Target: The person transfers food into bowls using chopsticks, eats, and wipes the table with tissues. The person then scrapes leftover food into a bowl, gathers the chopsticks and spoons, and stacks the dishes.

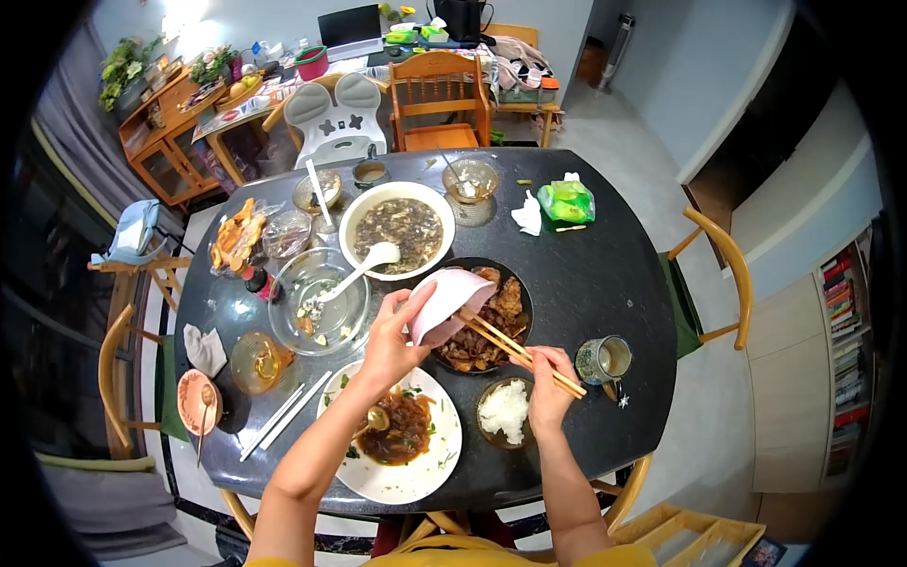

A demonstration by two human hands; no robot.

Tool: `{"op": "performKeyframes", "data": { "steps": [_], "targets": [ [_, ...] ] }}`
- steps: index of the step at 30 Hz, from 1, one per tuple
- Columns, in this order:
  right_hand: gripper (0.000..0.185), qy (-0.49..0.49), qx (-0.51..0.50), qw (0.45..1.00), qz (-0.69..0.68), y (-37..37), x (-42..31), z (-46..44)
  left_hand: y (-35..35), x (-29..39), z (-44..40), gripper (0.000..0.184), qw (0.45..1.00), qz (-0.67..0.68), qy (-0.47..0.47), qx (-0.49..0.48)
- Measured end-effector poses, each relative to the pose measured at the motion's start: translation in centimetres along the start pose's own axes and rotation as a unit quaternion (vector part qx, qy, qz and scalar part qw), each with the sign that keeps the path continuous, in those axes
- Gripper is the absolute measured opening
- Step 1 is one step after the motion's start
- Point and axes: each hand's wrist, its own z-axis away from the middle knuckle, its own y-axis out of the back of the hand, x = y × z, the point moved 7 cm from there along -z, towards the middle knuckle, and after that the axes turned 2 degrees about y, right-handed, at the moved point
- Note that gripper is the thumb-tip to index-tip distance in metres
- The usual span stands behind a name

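Tilted over a dark dish of browned meat pieces (510, 300), a pink bowl (450, 295) is gripped by my left hand (392, 342). My right hand (548, 386) is closed around wooden chopsticks (515, 350), whose tips reach to the bowl's mouth. What lies inside the bowl cannot be seen. Just left of my right hand stands a small bowl of white rice (505, 413). Under my left forearm is a white plate (397, 484) with dark noodle-like food and a spoon (376, 419).
A large soup bowl (352, 219) stands behind, near a clear glass bowl (283, 317) with a white ladle (354, 272) over it. White chopsticks (283, 420), a peach bowl (192, 386) and an amber glass bowl (257, 364) are left. A mug (590, 362) stands right; green tissues (570, 202) lie farther back.
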Motion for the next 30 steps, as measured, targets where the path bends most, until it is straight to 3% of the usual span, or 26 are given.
{"op": "performKeyframes", "data": {
  "steps": [7,13,15,17,19,22,25,30],
  "targets": [
    [0.014,-0.027,0.052,0.997,-0.050,3.1,-2.0,1.0,-1.2,2.7,0.4,0.082,0.994,-0.054,-0.097,-0.013],
    [0.012,-0.025,-0.038,0.996,-0.083,0.7,-1.7,0.5,-2.1,4.5,1.0,0.083,0.989,-0.057,-0.133,-0.009],
    [0.014,-0.061,0.040,0.990,-0.122,2.8,-0.5,1.1,-1.8,4.9,1.1,0.083,0.989,-0.054,-0.137,-0.005],
    [0.016,-0.065,0.063,0.992,-0.082,5.4,-0.1,1.7,-1.5,4.7,1.3,0.083,0.991,-0.056,-0.125,-0.002],
    [0.016,-0.071,0.062,0.987,-0.128,6.2,-0.7,2.1,-1.4,4.5,1.4,0.082,0.992,-0.050,-0.118,0.009],
    [0.017,-0.070,0.063,0.973,-0.210,4.1,-1.7,1.7,-1.9,3.9,1.5,0.080,0.993,-0.050,-0.105,0.028],
    [0.018,-0.121,0.026,0.975,-0.185,2.6,-0.4,1.8,-2.2,3.6,1.8,0.078,0.994,-0.058,-0.086,0.042],
    [0.019,-0.099,0.112,0.975,-0.164,7.5,1.0,2.6,-0.8,1.5,2.5,0.079,0.995,-0.012,0.003,0.097]
  ]
}}
